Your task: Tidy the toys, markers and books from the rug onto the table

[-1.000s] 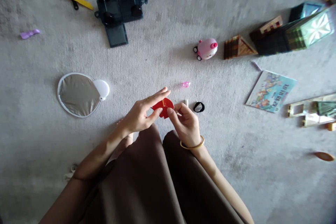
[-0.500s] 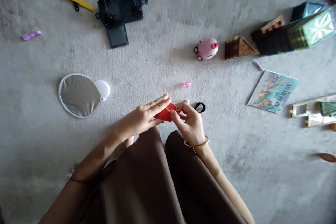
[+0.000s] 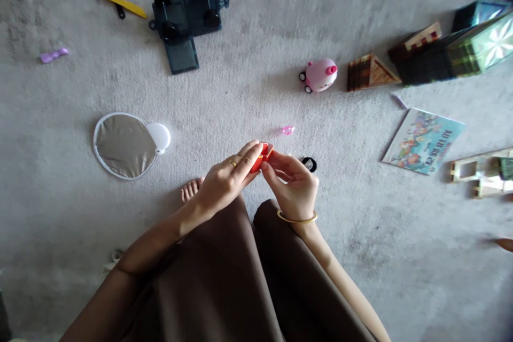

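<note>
A small red paper-like piece (image 3: 264,153), which looks like a little box or envelope with yellow marks, is held between both hands above my knees. My left hand (image 3: 230,173), with a gold ring, grips its left side, fingers laid along it. The thumb and fingers of my right hand (image 3: 295,181) pinch its right side; a gold bangle circles that wrist. Part of the red piece is hidden by my fingers. Just beyond my hands lie a tiny pink translucent item (image 3: 287,130) and a black hair tie (image 3: 309,164), both on the carpet.
On the grey carpet (image 3: 224,107) lie a round silver folding fan (image 3: 126,145), an upturned dark toy trailer (image 3: 186,21) and a purple piece (image 3: 54,55). Rightward are a pink wheeled toy (image 3: 320,75), wooden-look blocks (image 3: 372,72) and a picture book (image 3: 422,140).
The red piece has turned and now shows an opening at its top. My hands have shifted slightly upward and closer around it. A bare foot now shows beside my left hand.
</note>
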Tool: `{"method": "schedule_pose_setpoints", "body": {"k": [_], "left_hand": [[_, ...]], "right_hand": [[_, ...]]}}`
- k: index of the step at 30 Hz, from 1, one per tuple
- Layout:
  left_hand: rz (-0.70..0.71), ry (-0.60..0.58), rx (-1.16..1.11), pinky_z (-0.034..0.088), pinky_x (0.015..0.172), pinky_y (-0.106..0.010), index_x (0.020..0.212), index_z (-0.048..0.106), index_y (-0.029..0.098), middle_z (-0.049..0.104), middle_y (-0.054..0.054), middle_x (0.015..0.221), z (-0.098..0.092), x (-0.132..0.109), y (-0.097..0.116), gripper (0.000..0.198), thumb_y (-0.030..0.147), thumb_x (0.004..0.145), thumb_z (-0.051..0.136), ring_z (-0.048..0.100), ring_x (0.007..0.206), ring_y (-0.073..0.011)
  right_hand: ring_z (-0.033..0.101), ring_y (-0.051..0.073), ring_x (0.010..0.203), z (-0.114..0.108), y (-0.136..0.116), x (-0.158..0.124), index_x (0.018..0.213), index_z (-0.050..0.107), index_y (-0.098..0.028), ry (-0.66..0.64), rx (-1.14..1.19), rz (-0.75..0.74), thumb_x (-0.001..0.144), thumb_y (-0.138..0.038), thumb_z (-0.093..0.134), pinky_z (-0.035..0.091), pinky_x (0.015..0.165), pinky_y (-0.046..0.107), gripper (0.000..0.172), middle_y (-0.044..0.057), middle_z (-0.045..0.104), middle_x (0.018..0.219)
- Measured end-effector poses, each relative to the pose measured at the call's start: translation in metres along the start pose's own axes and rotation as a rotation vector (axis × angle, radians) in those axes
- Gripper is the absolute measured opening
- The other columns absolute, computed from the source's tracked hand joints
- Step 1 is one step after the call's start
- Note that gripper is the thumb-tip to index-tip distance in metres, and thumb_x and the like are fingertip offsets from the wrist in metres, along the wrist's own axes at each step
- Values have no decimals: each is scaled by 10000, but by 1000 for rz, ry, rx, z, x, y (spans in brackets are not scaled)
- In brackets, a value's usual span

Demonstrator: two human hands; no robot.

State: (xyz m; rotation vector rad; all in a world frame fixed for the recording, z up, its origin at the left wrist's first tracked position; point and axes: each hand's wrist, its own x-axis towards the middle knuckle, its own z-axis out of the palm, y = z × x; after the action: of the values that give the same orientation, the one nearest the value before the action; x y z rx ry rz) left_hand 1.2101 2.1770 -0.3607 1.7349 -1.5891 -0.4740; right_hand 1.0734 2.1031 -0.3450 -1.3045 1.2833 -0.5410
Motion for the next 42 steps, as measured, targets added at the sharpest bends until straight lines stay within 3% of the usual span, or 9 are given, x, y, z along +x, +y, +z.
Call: {"method": "schedule_pose_setpoints", "body": {"k": [7, 11, 17, 21, 25, 31, 34, 38, 42], "left_hand": [[7, 75, 26, 556, 1026, -387, 1557, 161, 268, 525, -90, 1445, 3, -3, 0, 690, 210, 968, 515, 568, 1267, -241], [49, 126, -31, 559, 1019, -341, 1537, 214, 274, 579, -78, 1384, 1, -1, -1, 696, 206, 943, 570, 594, 1238, -206], [33, 119, -164, 578, 946, -324, 1412, 406, 274, 656, -58, 1228, 1, 1, -3, 521, 230, 930, 600, 644, 1137, -175], [32, 84, -262, 577, 932, -338, 1343, 495, 220, 673, -76, 1188, -3, 7, -3, 473, 280, 899, 646, 655, 1090, -179], [9, 127, -203, 581, 913, -325, 1305, 543, 229, 699, -54, 1136, -4, 9, -1, 407, 221, 907, 629, 676, 1031, -163], [-32, 168, -233, 567, 923, -319, 1390, 462, 240, 693, -61, 1173, -1, 7, 9, 546, 207, 884, 663, 676, 1027, -161], [-178, 113, -333, 553, 939, -332, 1409, 437, 228, 692, -78, 1169, -3, 8, 15, 568, 253, 888, 661, 681, 994, -165], [-301, -14, -453, 544, 856, -308, 1123, 629, 193, 712, -59, 1012, -9, 13, 21, 237, 244, 892, 632, 670, 913, -165], [-334, -56, -503, 524, 820, -298, 1037, 640, 180, 708, -50, 954, -10, 15, 21, 154, 203, 889, 603, 656, 873, -159]], "right_hand": [[689, 224, 1047, -5, -6, -1, 1109, 721, -247, -83, 72, -3, 811, -330, 733, 611, 907, 428, 310, 57, 722, 1103], [701, 211, 1000, -7, -4, 7, 930, 689, -241, -104, 198, 86, 748, -341, 799, 605, 892, 403, 235, 34, 736, 1000], [709, 157, 858, -7, 7, 14, 885, 598, -260, -300, 410, 295, 712, -431, 812, 617, 784, 336, 324, -13, 722, 962], [708, 156, 859, -9, 9, 12, 951, 602, -270, -206, 429, 259, 713, -423, 811, 618, 760, 324, 351, -6, 723, 1003], [704, 196, 960, -12, 8, 8, 1023, 610, -262, -122, 374, 147, 750, -422, 782, 609, 834, 386, 360, 35, 729, 1054], [700, 184, 946, -12, 11, 6, 1025, 631, -277, -120, 396, 79, 773, -425, 765, 598, 844, 386, 321, 18, 723, 1040], [691, 144, 866, -11, 12, 7, 967, 668, -283, -108, 495, 82, 731, -391, 812, 591, 809, 319, 296, -14, 721, 959], [675, 112, 843, -11, 10, 8, 918, 695, -293, -149, 580, 122, 728, -339, 824, 569, 789, 257, 234, -37, 719, 942], [678, 135, 874, -9, 8, 7, 968, 671, -294, -225, 602, 197, 768, -359, 787, 575, 807, 298, 240, -16, 722, 999]]}}
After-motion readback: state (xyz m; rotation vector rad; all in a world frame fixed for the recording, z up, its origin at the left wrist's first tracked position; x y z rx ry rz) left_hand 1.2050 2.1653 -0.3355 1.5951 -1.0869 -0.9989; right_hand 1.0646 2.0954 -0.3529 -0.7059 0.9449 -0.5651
